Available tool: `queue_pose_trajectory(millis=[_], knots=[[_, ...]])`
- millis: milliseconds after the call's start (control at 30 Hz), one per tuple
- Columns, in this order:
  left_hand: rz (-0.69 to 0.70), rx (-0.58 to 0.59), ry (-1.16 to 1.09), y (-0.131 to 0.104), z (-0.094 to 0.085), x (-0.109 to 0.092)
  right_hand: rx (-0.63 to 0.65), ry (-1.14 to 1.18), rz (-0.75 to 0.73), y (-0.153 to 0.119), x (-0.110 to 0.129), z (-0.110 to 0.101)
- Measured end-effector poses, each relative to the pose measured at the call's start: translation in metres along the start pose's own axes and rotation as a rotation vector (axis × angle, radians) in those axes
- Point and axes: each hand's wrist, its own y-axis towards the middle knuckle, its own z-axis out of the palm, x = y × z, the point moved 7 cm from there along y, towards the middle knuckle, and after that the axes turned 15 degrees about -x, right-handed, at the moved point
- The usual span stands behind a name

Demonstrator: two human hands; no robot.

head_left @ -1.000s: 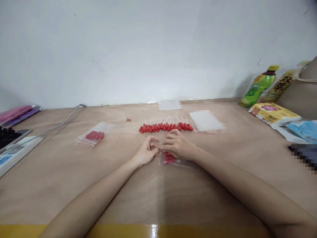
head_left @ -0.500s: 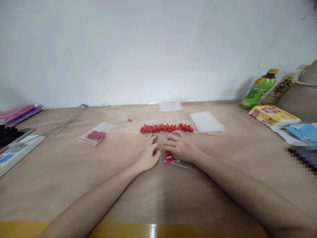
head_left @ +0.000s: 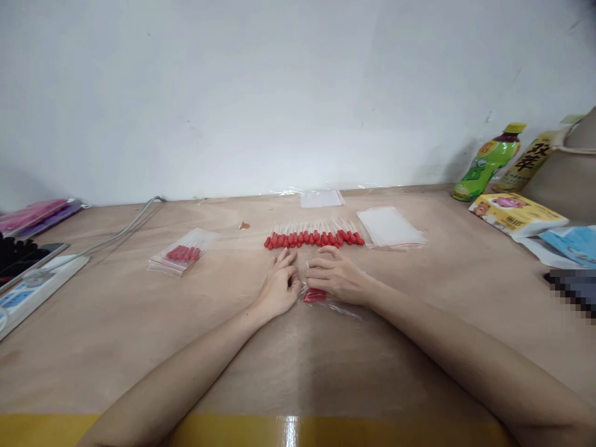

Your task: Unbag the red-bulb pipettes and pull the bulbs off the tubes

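Note:
A clear plastic zip bag (head_left: pixel 342 308) with red-tipped sticks (head_left: pixel 315 295) inside lies on the table between my hands. My right hand (head_left: pixel 338 277) covers much of it from above, fingers bent and gripping it. At the bag's left edge, my left hand (head_left: pixel 281 287) has its thumb and forefinger pinched on the plastic; its other fingers reach forward. Just beyond my fingertips runs a row of loose red-tipped sticks (head_left: pixel 313 238), their pale thin ends pointing to the wall. The bag's upper part is hidden under my hands.
Filled zip bags (head_left: pixel 181 253) are stacked at left. Flat unfilled bags (head_left: pixel 390 228) lie right of the row, with another bag (head_left: pixel 321 198) by the wall. A power strip (head_left: pixel 41 285) with a cable is far left; a green bottle (head_left: pixel 488 162) and tissue pack (head_left: pixel 516 214) stand right.
Both hands stay at the bag and have shifted only slightly. The red tips in the bag show a little less below my right hand. The whole view has moved slightly.

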Motion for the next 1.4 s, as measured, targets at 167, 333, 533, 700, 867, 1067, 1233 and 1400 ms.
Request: queue_pose_trajectory(millis=[167, 333, 533, 700, 867, 1067, 1233, 1400], knots=[[-0.03, -0.026, 0.0, 0.001, -0.004, 0.001, -0.034, 0.116, 0.145, 0.002, -0.01, -0.012], [-0.031, -0.105, 0.021, 0.0, -0.008, 0.001, -0.006, 0.164, 0.261, -0.004, -0.012, -0.021], [0.029, -0.145, -0.027, -0.005, -0.011, -0.007, 0.007, 0.069, 0.565, -0.047, -0.016, -0.036], [0.113, -0.078, -0.123, -0.006, -0.006, -0.013, 0.059, -0.021, 0.747, -0.082, -0.021, -0.038], [0.132, 0.048, -0.227, -0.003, -0.004, -0.018, 0.072, -0.043, 0.766, -0.086, -0.024, -0.033], [0.057, 0.156, -0.345, -0.002, -0.004, -0.021, 0.088, -0.141, 0.74, -0.081, -0.023, -0.036], [0.159, 0.187, -0.295, -0.002, -0.01, -0.031, 0.057, -0.2, 0.687, -0.078, -0.02, -0.039], [0.288, 0.248, -0.089, -0.008, -0.008, -0.041, 0.038, -0.174, 0.708, -0.079, -0.021, -0.038]])
